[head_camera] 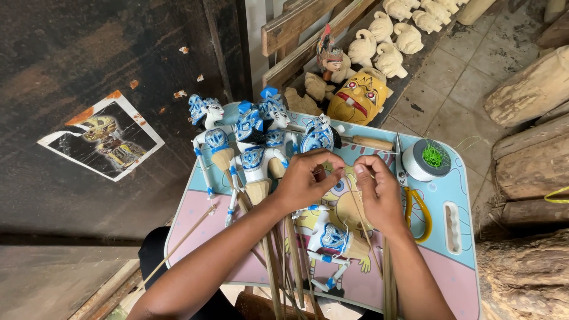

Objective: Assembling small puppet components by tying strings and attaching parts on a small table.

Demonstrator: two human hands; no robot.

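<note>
Both hands — left hand (307, 181) and right hand (379, 192) — pinch narrowly at a thin stick (359, 214) above 1 blue-white puppet (329, 240); a hard tug could likely snap it.

Tiled floor (456, 77), dark wall (77, 53), logs (527, 95)

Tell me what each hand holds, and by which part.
Both the left hand and right hand pinch something thin between them above the puppet; what exactly cannot be told.
</note>
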